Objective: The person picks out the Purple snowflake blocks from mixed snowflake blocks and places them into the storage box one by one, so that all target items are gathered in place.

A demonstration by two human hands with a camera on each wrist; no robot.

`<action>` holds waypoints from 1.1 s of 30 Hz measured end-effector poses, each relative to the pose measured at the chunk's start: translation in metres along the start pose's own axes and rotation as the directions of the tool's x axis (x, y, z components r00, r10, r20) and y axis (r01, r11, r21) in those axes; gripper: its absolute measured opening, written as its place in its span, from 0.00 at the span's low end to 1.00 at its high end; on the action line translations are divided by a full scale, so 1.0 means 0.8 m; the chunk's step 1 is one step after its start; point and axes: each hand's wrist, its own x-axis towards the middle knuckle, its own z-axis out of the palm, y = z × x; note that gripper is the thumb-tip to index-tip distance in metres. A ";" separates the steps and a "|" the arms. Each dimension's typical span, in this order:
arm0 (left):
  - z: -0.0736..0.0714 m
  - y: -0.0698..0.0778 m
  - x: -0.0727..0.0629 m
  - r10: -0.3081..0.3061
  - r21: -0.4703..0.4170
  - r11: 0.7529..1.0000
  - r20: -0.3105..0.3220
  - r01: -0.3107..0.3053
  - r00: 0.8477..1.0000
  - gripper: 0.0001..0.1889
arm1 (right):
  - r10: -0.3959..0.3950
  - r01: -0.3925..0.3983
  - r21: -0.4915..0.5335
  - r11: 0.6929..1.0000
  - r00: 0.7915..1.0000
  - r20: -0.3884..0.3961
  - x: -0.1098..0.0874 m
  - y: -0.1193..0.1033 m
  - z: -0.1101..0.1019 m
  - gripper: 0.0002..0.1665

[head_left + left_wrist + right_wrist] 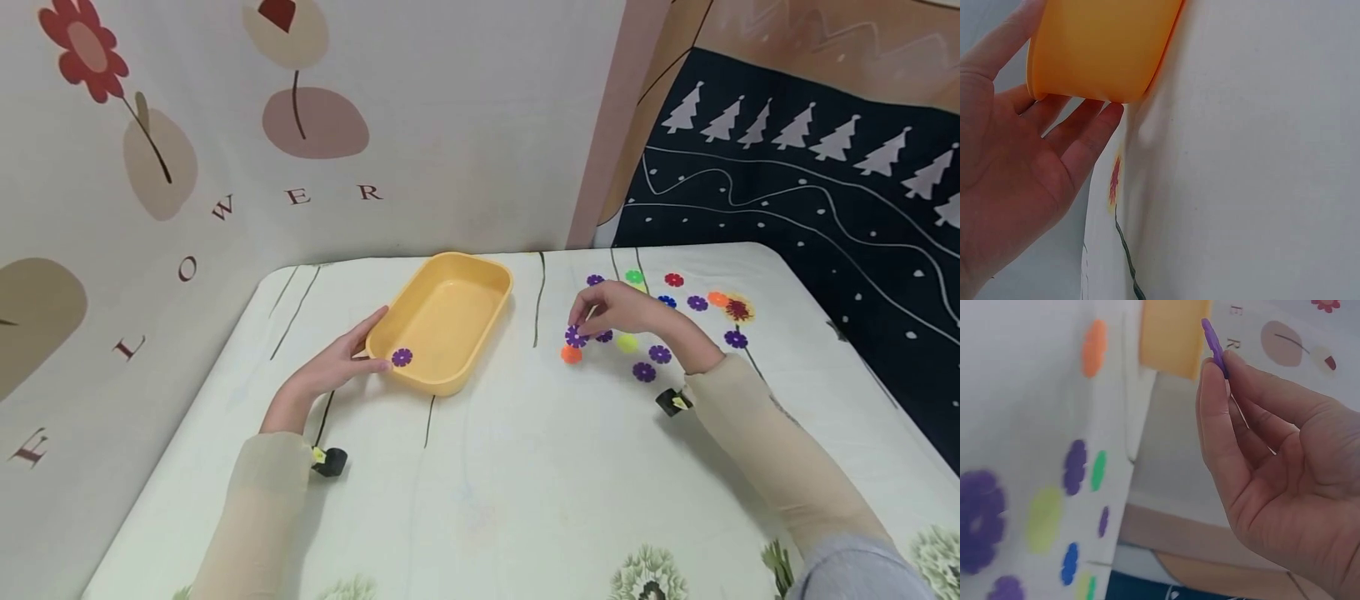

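Over the surface (480, 483), right of the yellow tray (453, 312), my right hand (621, 307) pinches a purple notched disc (574, 337), fingertips nearly together; my left hand (335, 362), gripping the tray's corner, should steady it.

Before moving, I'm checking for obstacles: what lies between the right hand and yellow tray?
The head view shows only tablecloth, with a dark printed line, between the right hand and yellow tray.

Left hand (330, 365) grips the near-left corner of a yellow tray (459, 315) containing 1 purple disc (402, 357); right hand (615, 307) pinches another purple disc (575, 337) near an orange disc (572, 356), loose coloured discs (644, 372) lying around on the table (480, 500).
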 end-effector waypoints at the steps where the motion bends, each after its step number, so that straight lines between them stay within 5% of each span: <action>1: 0.000 0.000 0.000 0.000 0.001 1.000 0.000 0.000 1.000 0.49 | 0.000 0.000 -0.005 1.000 1.000 -0.003 0.002 -0.005 -0.001 0.07; 33: 0.000 0.001 -0.001 -0.006 0.008 1.000 -0.005 0.006 1.000 0.50 | -0.136 0.143 0.058 0.988 0.985 -0.107 0.069 -0.107 0.014 0.07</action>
